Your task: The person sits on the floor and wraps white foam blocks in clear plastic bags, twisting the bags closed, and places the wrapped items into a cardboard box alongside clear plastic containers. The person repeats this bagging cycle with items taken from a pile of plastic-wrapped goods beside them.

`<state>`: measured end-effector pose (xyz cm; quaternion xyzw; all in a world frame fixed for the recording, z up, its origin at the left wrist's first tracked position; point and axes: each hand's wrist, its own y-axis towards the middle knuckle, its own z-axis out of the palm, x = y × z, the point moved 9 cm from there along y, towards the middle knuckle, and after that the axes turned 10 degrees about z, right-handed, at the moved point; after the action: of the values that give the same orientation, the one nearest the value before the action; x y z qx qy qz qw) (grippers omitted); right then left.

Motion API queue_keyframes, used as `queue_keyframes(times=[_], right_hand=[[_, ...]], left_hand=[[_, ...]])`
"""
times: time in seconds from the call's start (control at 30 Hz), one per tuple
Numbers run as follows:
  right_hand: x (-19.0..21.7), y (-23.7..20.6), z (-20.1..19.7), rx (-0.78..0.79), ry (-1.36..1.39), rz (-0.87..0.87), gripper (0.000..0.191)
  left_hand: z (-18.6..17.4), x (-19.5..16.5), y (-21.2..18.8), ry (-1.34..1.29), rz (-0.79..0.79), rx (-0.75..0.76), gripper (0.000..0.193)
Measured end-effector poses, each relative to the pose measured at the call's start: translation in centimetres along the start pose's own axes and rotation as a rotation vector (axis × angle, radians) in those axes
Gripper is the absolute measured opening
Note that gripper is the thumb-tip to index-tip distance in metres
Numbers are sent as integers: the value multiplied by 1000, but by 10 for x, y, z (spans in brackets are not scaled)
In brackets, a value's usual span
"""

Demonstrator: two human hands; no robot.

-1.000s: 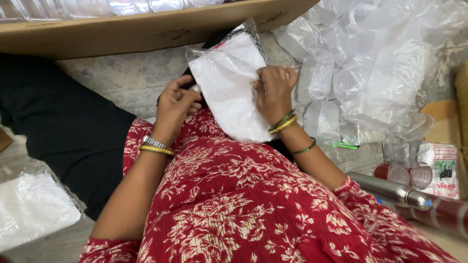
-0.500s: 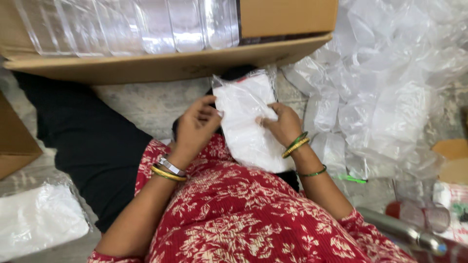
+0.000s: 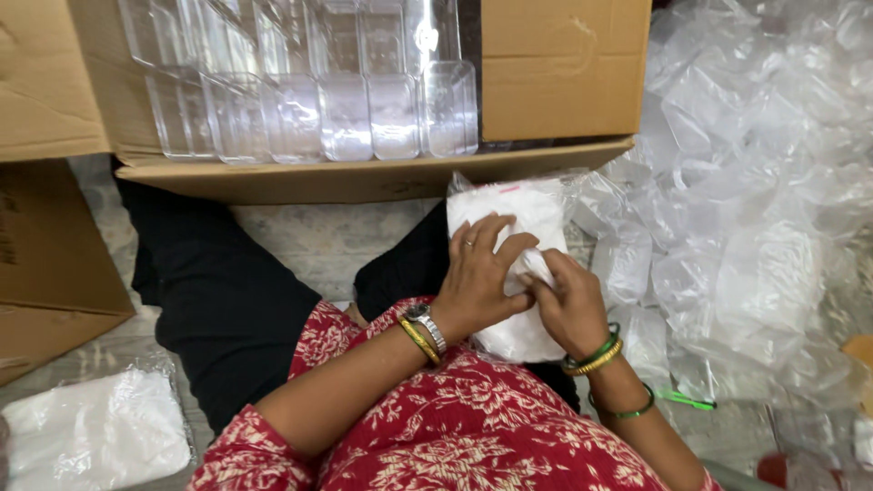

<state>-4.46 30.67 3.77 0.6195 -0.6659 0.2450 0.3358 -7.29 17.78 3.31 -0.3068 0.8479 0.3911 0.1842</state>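
A clear plastic packet of white sheets [image 3: 506, 211] lies on my lap, its top toward the cardboard box. My left hand [image 3: 479, 277] rests flat across the packet's middle, fingers spread, pressing on it. My right hand [image 3: 568, 305] pinches the packet's right edge between thumb and fingers, touching the left hand's fingertips. The packet's lower part is hidden under both hands.
An open cardboard box [image 3: 555, 77] holding several clear plastic containers [image 3: 318, 114] stands just ahead. A heap of clear plastic bags [image 3: 755, 209] fills the right side. Another white packet [image 3: 91, 436] lies at lower left beside a second cardboard box [image 3: 50, 273]. A green pen [image 3: 684, 399] lies at right.
The view has tilted up, showing more of the box. The packet has come down from upright to flat on my lap, and both hands have closed in over its middle.
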Motion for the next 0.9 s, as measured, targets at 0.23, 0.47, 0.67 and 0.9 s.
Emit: queue_keyframes(times=[0.23,0.47,0.67,0.9], right_hand=[[-37,-2,-23,-174,533,123,14],[-11,5,-84,-526,802,-160,26],[1,34,-100,-620,583,-309,19],[50,-3,1,-316,-34,-677,14]], left_hand=[[41,40,-24,-129,-143,180,77],[66,49,-32,-11,-135,349,77],[42,52,-32,-241,-130,129,61],[22,70,-49,-1531,-658,-39,70]])
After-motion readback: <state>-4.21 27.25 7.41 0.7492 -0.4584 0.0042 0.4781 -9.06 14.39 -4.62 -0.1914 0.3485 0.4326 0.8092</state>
